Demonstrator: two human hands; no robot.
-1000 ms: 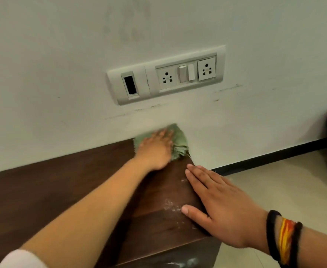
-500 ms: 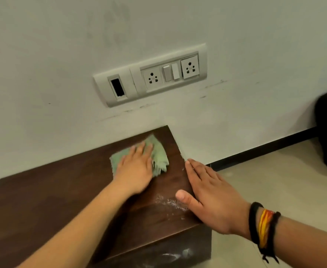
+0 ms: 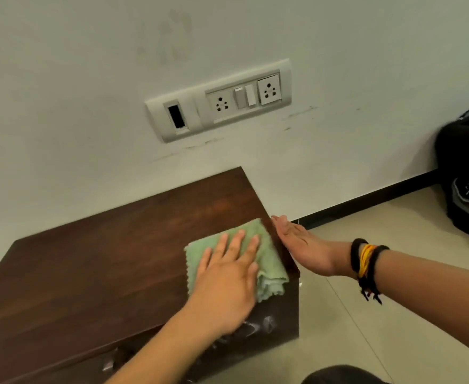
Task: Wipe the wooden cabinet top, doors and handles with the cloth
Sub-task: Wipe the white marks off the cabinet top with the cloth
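Fingers [image 3: 238, 242] of the left hand [image 3: 225, 284] are spread flat and pressed palm-down on the cloth [image 3: 269, 261]; they grip nothing, and only pin the cloth to the surface. The cloth is pale green and lies bunched on the cabinet top [image 3: 103, 267], at the front right corner of the cabinet, with a folded edge reaching the front edge. The left forearm crosses the front face of the cabinet [image 3: 277, 320], where pale smears show on the dark wood.

The right hand [image 3: 302, 245] is set edge-on against the right side of the cabinet, just beside the cloth. Its fingers are straight and held together, and it holds nothing. Black and orange bands [image 3: 366, 261] circle the right wrist.

The cabinet stands against a white wall [image 3: 61, 106]. A socket panel [image 3: 219, 101] is mounted on the wall above the cabinet, with two sockets and two switches. A dark bag [image 3: 466, 173] sits on the tiled floor [image 3: 394, 314], well to the right of the cabinet, next to the wall.
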